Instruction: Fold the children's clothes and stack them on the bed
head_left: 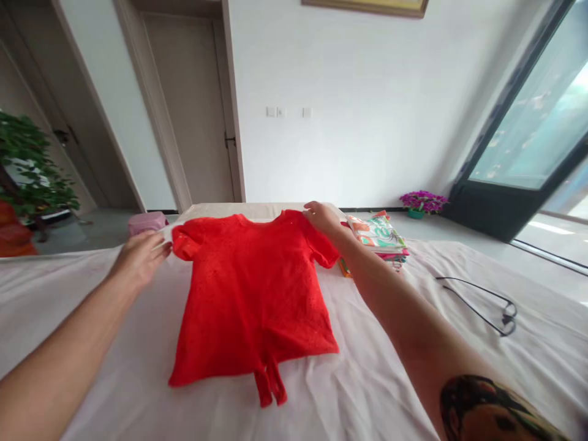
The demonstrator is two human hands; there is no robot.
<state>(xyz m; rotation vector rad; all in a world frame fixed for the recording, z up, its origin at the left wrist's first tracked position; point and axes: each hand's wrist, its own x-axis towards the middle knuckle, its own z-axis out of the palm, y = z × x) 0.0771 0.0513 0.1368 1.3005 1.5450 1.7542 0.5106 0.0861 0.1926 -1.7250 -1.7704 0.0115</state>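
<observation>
A red short-sleeved blouse lies spread on the white cloth, its neckline away from me. Two tie ends hang from its hem on the near side. At the left sleeve, my left hand has its fingers drawn together on the cuff edge; the fingertips are slightly blurred. My right hand is closed at the right shoulder seam, pinching the fabric there, with its fingertips partly hidden. The body of the blouse lies fairly flat, with some creases near the ties.
To the right of the blouse sits a stack of folded clothes. Eyeglasses lie on the white cloth farther right. A pink object stands beyond my left hand. Purple flowers and a green plant are on the floor.
</observation>
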